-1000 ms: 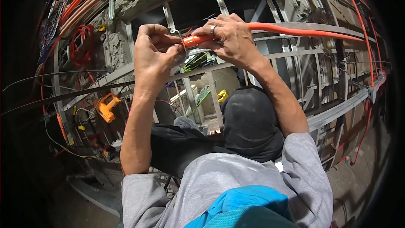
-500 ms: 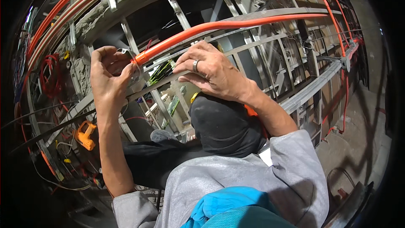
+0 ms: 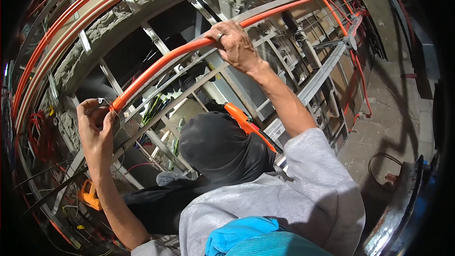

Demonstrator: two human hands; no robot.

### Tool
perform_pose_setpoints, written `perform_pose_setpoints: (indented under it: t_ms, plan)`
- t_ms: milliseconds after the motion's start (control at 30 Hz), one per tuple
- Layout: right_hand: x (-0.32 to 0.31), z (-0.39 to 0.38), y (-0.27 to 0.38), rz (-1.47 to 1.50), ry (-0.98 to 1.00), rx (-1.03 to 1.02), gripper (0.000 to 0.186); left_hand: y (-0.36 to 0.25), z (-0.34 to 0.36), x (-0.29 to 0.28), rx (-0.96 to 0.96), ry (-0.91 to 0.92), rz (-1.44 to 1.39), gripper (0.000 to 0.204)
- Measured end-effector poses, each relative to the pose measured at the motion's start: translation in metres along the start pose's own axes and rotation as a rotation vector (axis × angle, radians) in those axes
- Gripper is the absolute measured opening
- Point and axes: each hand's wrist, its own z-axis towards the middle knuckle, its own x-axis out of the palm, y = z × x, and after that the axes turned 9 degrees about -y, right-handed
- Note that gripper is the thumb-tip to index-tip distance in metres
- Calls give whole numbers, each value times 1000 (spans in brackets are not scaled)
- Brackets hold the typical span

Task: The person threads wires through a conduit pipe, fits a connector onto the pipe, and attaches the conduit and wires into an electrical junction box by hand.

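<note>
A long orange conduit (image 3: pixel 166 60) slants from lower left to upper right across the metal framing. My right hand (image 3: pixel 237 48), with a ring on one finger, is closed over the conduit near its middle. At the conduit's lower left end, my left hand (image 3: pixel 96 128) has thumb and fingers curled around a small shiny metal strap (image 3: pixel 103 101). That strap sits right beside the conduit's end; its exact shape is partly hidden by the fingers. Below the conduit is my bent knee in dark cloth (image 3: pixel 222 144).
Metal studs and rails (image 3: pixel 208 83) form an open frame below the conduit. An orange-and-black tool (image 3: pixel 246 124) lies beside my knee. A yellow-orange power tool (image 3: pixel 88 195) is at the lower left. More orange conduits (image 3: pixel 66 23) curve along the upper left; bare concrete floor (image 3: pixel 379 128) lies at right.
My right hand has moved up and onto the conduit and now grips it. The view has shifted, so the left hand and conduit end appear further left and lower.
</note>
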Motion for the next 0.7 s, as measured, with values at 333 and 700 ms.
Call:
perform_pose_setpoints:
  t_ms: [333,700]
  plan:
    - [-32,10,48,112,-189,7,35,2,0,-2,4,5,-69,36]
    - [-1,3,44,153,26,73,50,-4,3,3,-101,5,-89,60]
